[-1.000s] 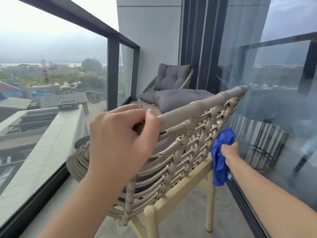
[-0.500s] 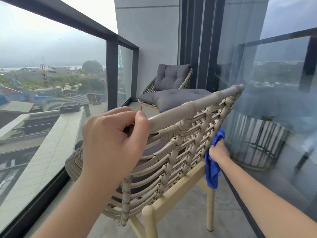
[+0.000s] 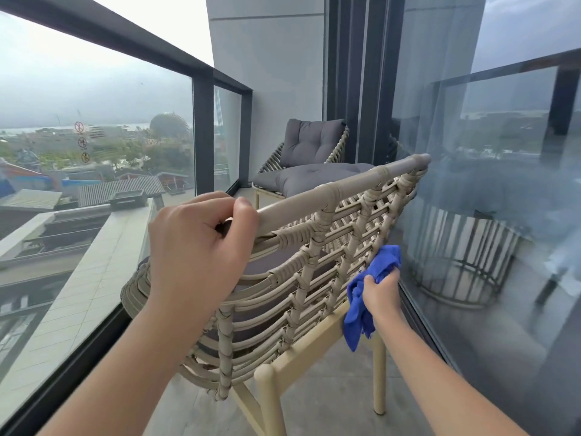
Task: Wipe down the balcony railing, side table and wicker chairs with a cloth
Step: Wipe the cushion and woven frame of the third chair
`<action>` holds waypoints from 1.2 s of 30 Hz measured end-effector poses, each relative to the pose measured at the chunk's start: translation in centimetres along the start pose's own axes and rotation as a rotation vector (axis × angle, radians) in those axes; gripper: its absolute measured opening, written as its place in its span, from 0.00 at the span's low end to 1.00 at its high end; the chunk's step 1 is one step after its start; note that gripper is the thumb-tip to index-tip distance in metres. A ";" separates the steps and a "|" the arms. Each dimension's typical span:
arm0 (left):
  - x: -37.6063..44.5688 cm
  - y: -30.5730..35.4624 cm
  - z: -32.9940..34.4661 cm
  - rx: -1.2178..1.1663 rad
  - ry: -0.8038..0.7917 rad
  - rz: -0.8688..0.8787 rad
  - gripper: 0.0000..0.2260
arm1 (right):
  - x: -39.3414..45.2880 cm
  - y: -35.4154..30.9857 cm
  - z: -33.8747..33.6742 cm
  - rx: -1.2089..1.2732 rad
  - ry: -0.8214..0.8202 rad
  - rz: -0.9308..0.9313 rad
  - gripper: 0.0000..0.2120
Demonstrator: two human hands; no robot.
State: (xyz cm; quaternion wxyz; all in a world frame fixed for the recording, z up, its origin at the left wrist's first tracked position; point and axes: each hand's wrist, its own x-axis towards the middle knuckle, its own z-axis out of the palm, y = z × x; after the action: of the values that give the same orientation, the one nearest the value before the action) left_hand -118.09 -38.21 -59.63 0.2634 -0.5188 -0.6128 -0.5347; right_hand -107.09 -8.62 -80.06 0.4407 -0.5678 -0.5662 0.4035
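The left hand (image 3: pixel 195 247) curls over the top rail of the near wicker chair (image 3: pixel 283 278), fingers wrapped over the far side of the rail and thumb on the near side, gripping it close to the chair's left end. The right hand (image 3: pixel 380 289) grips a bunched blue cloth (image 3: pixel 374 278) and presses it against the outer weave of the chair back low on its right side, just above the pale yellow frame; the cloth's upper end pokes above the knuckles and its loose end hangs below the hand beside the rear leg. The chair's back faces the person, with a dark seat cushion showing through the gaps in the weave. Beyond it, at the far end of the balcony, a second wicker chair (image 3: pixel 270 162) carries grey cushions (image 3: pixel 311 141) on its seat and back. To the left runs the balcony railing (image 3: pixel 125 42), a dark metal frame with glass panels giving onto rooftops and hazy sky. To the right a sliding glass door (image 3: pixel 490 190) reflects the chair, and the floor (image 3: pixel 327 404) is grey tile.
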 end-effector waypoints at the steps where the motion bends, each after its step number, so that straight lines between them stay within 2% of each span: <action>1: 0.0 0.1 0.0 -0.003 0.001 -0.002 0.23 | -0.9 -0.1 0.4 0.031 -0.002 -0.009 0.24; 8: 0.0 -0.2 0.1 0.006 0.002 0.009 0.23 | -7.2 0.8 2.2 0.107 -0.064 -0.123 0.16; 12: 0.0 -0.5 0.2 0.007 -0.002 0.016 0.22 | -8.5 0.7 0.7 0.097 -0.002 -0.168 0.18; 17: 0.2 -0.3 0.2 -0.009 0.000 0.023 0.23 | -11.2 1.4 1.8 0.219 -0.027 -0.089 0.20; 22: 0.0 -0.5 0.2 -0.007 -0.001 0.009 0.22 | -17.6 1.4 4.7 0.279 -0.111 -0.147 0.23; 29: 0.1 -0.6 0.2 0.002 0.004 0.011 0.22 | -18.7 1.5 4.2 0.336 -0.096 -0.159 0.24; 36: 0.0 -0.7 0.3 0.002 0.009 0.027 0.22 | -21.5 1.3 3.8 0.459 -0.059 -0.064 0.27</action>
State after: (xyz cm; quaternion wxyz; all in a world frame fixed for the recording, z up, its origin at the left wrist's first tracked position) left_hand -118.67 -37.89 -59.94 0.2739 -0.5243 -0.6050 -0.5330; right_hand -111.02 -29.87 -83.30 0.5543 -0.4224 -0.4897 0.5240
